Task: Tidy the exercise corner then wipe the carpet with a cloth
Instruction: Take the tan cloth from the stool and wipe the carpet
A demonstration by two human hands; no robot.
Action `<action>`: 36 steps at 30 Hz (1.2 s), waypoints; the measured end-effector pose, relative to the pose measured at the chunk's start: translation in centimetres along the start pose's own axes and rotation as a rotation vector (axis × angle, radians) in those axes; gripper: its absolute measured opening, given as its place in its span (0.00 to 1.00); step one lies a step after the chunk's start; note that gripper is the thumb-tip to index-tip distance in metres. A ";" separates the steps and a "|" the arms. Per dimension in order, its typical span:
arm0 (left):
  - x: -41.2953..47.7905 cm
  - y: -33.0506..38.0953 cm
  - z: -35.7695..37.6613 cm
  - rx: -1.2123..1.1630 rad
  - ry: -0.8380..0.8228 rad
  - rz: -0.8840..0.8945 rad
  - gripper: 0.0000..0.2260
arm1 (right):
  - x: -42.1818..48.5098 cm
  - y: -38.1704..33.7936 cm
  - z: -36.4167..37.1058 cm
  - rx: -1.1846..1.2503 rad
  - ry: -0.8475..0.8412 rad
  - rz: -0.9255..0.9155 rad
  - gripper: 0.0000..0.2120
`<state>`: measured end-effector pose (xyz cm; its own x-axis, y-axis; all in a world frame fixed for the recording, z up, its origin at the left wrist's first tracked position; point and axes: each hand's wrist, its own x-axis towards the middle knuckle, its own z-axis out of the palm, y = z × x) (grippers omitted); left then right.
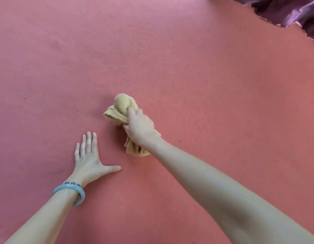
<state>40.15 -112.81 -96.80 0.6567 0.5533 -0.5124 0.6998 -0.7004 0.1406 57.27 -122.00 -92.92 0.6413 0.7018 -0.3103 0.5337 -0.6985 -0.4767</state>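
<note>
Pink felt-like carpet point(187, 67), right hand point(140, 128) gripping bunched yellow cloth point(122, 103)

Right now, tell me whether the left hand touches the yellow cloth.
Apart. Head view: carpet shows between the left hand, flat on it, and the cloth the right hand grips.

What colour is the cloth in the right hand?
The cloth is pale yellow; the head view shows it, bunched in the right hand.

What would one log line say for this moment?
phase: wipe carpet | right hand: grips yellow cloth | left hand: flat on carpet
</note>
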 end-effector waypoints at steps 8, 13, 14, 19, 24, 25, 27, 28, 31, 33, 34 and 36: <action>0.0 0.0 -0.2 -0.011 0.000 0.003 0.65 | 5.4 7.2 -5.1 0.048 0.023 0.062 0.16; -0.1 0.0 -0.6 -0.035 -0.010 0.007 0.64 | 6.9 16.7 -10.9 -0.044 0.291 0.443 0.19; -0.1 0.0 -0.6 -0.039 -0.011 0.006 0.64 | 7.0 17.6 -11.7 -0.065 0.335 0.511 0.19; 0.0 -0.1 -0.3 -0.030 0.013 0.010 0.64 | 8.9 14.9 -11.6 -0.066 0.393 0.602 0.19; 0.0 -0.2 -0.3 -0.034 0.025 0.019 0.64 | 10.9 2.4 -5.7 -0.044 0.172 0.214 0.18; 0.0 -0.2 -0.3 -0.037 0.026 0.021 0.64 | 10.7 -0.2 -4.2 -0.050 0.106 0.124 0.18; -0.1 -0.1 -0.4 -0.038 0.014 0.023 0.64 | 9.6 -4.7 -1.3 -0.069 -0.032 -0.067 0.18; -0.1 0.0 -0.4 -0.040 0.012 0.023 0.64 | 9.1 -6.2 -0.2 -0.081 -0.088 -0.152 0.17; -0.1 -0.1 -0.4 -0.024 0.011 0.021 0.63 | 8.5 -6.5 0.0 -0.081 -0.146 -0.243 0.18; 0.0 -0.2 -0.3 0.000 0.014 0.021 0.63 | 8.9 -3.4 -1.9 -0.050 -0.092 -0.171 0.19; 0.0 -0.3 -0.2 0.000 0.016 0.022 0.62 | 9.1 -1.0 -3.1 -0.042 -0.054 -0.110 0.19; 0.0 -0.4 -0.1 -0.013 0.016 0.026 0.62 | 9.0 4.7 -5.8 -0.070 0.030 0.020 0.19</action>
<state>39.89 -112.46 -96.76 0.6792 0.5419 -0.4950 0.6857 -0.7090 0.1646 68.73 -119.78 -93.12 0.6681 0.6836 -0.2939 0.5571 -0.7214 -0.4114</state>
